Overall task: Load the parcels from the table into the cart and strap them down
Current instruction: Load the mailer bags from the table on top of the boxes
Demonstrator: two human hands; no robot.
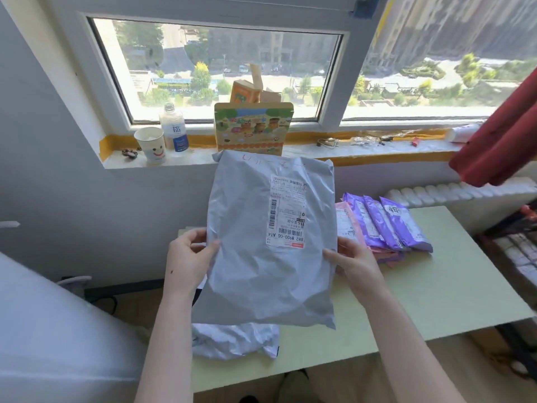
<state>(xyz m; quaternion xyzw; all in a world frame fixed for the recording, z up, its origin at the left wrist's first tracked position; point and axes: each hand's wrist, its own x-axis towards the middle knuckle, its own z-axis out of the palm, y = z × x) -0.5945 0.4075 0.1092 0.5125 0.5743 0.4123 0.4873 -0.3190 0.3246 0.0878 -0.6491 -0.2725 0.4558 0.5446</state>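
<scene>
Two grey parcels (270, 257) (232, 341), three purple packets (404, 223)

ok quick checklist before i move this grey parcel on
1. Left hand grips the grey parcel at its left edge: ok.
2. Right hand grips its right edge: ok.
3. Label faces up, uncovered: ok.
4. Cart in sight for the drop: not ok, none in view.
5. Table emptied: not ok, a second grey parcel and purple parcels lie on it.
6. Held parcel's bottom edge clear of the second one: cannot tell.
</scene>
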